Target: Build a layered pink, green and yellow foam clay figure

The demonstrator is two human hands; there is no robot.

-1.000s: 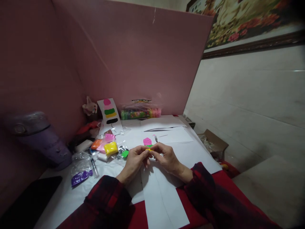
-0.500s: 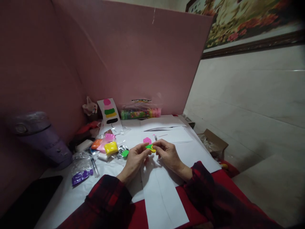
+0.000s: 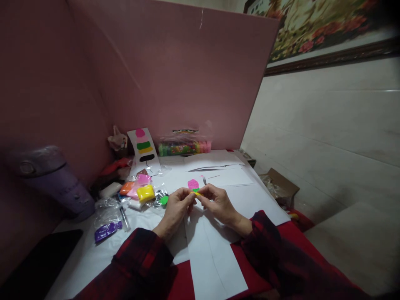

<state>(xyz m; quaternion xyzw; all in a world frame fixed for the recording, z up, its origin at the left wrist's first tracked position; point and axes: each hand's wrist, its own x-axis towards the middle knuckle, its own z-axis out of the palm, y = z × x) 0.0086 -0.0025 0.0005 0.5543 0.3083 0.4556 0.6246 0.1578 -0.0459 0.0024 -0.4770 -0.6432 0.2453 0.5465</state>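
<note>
A small strip of yellow clay (image 3: 196,193) spans the gap between my two hands, pinched at its ends. My left hand (image 3: 178,205) has thumb and forefinger closed on its left end. From the other side, my right hand (image 3: 218,203) pinches the right end. Just behind the strip shows a patch of green clay (image 3: 196,190), partly hidden by the fingers. Beyond it, a textured pink clay patch (image 3: 193,183) lies on the long white paper strip (image 3: 215,258), which runs under my hands toward me. A small fork (image 3: 204,180) lies beside the pink patch.
Bagged clay packs, one yellow (image 3: 146,193) and one purple (image 3: 108,231), lie at left near a purple bottle (image 3: 62,187). A sample card (image 3: 150,164) with coloured bands leans at the back. Beside it lies a colourful clay package (image 3: 184,147). A cardboard box (image 3: 284,187) stands right.
The yellow clay has gone from a bent, hanging shape to a flatter strip between the fingertips. My right fingertips have moved slightly left, closer to the left ones.
</note>
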